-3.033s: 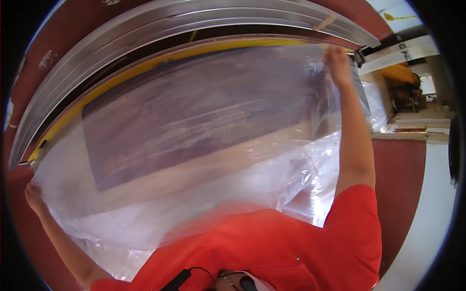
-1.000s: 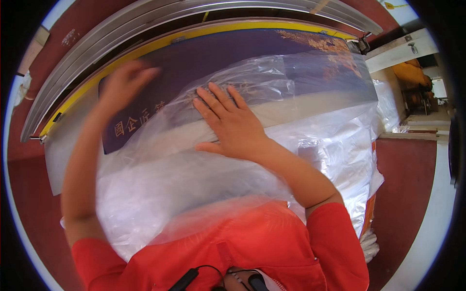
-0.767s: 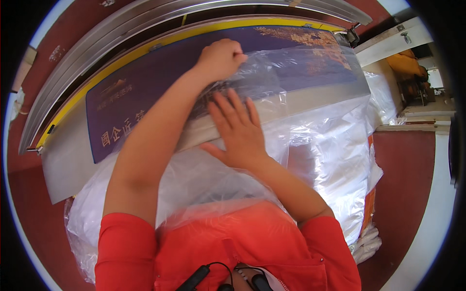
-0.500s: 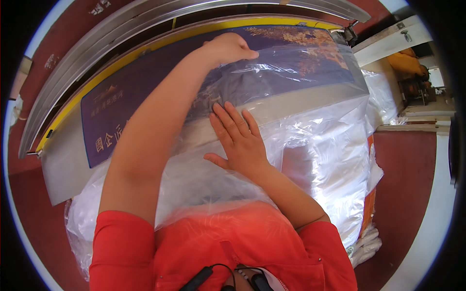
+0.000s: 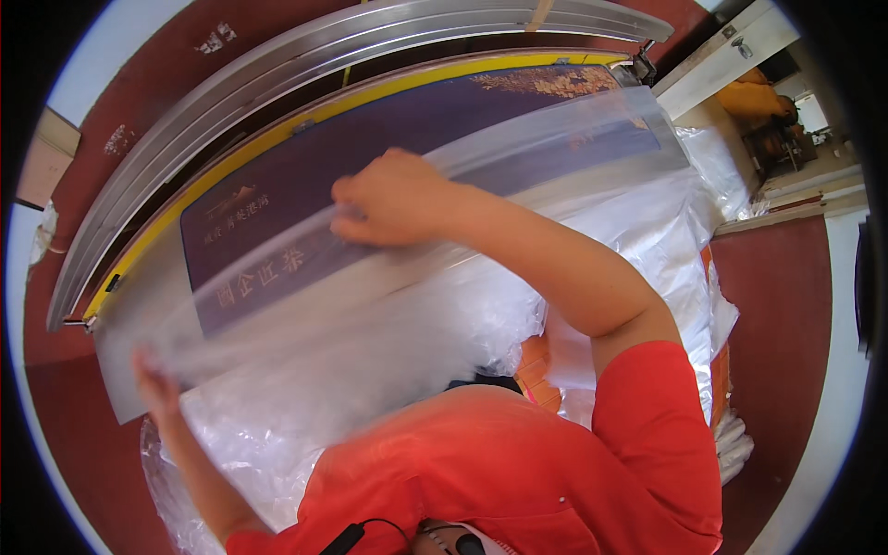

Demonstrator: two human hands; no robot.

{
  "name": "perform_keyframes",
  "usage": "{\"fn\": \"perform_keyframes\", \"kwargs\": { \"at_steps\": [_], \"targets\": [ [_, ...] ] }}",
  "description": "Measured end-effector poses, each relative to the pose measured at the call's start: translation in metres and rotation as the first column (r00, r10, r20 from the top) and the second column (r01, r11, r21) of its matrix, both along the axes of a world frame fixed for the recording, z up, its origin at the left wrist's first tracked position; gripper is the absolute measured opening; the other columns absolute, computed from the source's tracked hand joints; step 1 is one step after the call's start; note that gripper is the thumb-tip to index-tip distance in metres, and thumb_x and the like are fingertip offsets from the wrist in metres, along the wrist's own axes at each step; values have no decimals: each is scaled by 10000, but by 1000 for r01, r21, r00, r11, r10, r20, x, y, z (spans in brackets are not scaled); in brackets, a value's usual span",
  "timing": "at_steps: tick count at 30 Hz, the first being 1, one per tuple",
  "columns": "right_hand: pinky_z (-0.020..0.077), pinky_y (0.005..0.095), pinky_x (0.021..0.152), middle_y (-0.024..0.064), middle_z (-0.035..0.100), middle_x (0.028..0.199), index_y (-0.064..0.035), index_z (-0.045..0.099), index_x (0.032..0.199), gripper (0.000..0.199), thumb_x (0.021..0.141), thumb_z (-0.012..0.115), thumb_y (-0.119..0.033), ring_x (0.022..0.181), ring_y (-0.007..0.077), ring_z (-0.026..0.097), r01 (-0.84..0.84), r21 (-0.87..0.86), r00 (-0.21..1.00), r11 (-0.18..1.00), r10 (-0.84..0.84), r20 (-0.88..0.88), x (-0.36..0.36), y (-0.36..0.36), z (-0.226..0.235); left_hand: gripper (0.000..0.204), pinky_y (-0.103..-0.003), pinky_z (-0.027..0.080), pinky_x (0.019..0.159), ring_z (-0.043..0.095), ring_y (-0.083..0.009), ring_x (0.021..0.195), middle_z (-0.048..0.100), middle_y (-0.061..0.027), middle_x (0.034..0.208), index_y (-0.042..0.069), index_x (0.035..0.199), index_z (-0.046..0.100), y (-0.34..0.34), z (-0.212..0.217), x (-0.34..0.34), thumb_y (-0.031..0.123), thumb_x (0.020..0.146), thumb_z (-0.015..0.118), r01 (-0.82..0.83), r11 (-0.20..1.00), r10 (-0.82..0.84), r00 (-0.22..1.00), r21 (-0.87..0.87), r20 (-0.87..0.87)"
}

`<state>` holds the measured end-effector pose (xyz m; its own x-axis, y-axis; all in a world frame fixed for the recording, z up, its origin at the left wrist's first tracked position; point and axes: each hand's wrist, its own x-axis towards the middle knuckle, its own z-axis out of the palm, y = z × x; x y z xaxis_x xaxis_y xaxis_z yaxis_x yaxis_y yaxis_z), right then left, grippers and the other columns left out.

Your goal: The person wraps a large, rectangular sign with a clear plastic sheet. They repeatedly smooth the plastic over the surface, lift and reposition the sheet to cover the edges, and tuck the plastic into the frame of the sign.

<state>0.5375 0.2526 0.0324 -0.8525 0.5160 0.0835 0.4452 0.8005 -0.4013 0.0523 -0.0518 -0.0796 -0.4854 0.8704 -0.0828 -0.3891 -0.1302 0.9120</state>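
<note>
Plastic film (image 5: 388, 305) lies stretched over a long purple board (image 5: 416, 139) on the table (image 5: 120, 370), beside a metal rail (image 5: 305, 65). The right hand (image 5: 393, 199) has its fingers clenched on the film's upper edge, and the left hand (image 5: 155, 388) pinches the lower left corner. Judging by this, wrapping the board is underway; next the film likely needs pulling taut and even across the board's length.

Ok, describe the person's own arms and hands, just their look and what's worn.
Both arms are bare from the short sleeves down. The right hand and left hand wear no gloves, rings or watch that can be seen. The shirt is plain red-orange with short sleeves. A black cable runs across the chest near the lower edge.
</note>
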Motion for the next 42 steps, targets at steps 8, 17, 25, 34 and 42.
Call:
{"fn": "perform_keyframes", "kwargs": {
  "at_steps": [8, 17, 25, 34, 42],
  "targets": [
    [439, 319, 583, 109, 569, 702, -52, 555, 861, 279, 662, 555, -247, 639, 208, 559, 27, -276, 996, 961, -2, 90, 92, 30, -13, 458, -348, 381, 848, 462, -249, 1023, 424, -115, 1186, 66, 1203, 367, -300, 58, -165, 353, 847, 343, -984, -83, -405, 179, -159, -897],
    [398, 322, 776, 95, 540, 939, -12, 515, 974, 304, 740, 495, -204, 853, 201, 504, 583, 787, 690, 201, -633, -350, 314, 71, 194, 317, -387, 397, 727, 505, -336, 871, 518, -208, 941, -3, 998, 459, 30, -15, -191, 263, 841, 391, -783, 603, -353, -91, -152, -931],
    [172, 527, 934, 121, 252, 1303, -156, 259, 1271, 604, 789, 412, -485, 1227, 347, 124, 741, 463, 518, 486, -853, 66, 390, 122, -94, 380, -383, 380, 806, 468, -334, 983, 474, -198, 1089, 3, 1118, 397, -2, -14, -264, 274, 858, 337, -568, 823, -79, -85, -18, -993],
    [231, 390, 952, 125, 398, 1210, -93, 354, 1219, 435, 856, 368, -333, 1149, 338, 304, 612, 521, 681, 595, -731, 35, 282, 101, -58, 404, -399, 400, 770, 493, -341, 939, 495, -183, 1063, 33, 1119, 406, -47, -16, -190, 328, 857, 322, -922, 372, -492, -96, -109, -865],
    [181, 408, 972, 107, 277, 1301, -131, 271, 1272, 523, 841, 345, -419, 1221, 282, 203, 493, 681, 551, 542, -800, 238, 220, 94, -44, 331, -472, 393, 680, 508, -392, 838, 549, -207, 891, 109, 1019, 420, 19, 4, -109, 373, 846, 319, -915, 388, -355, -38, -110, -934]
  ]
}}
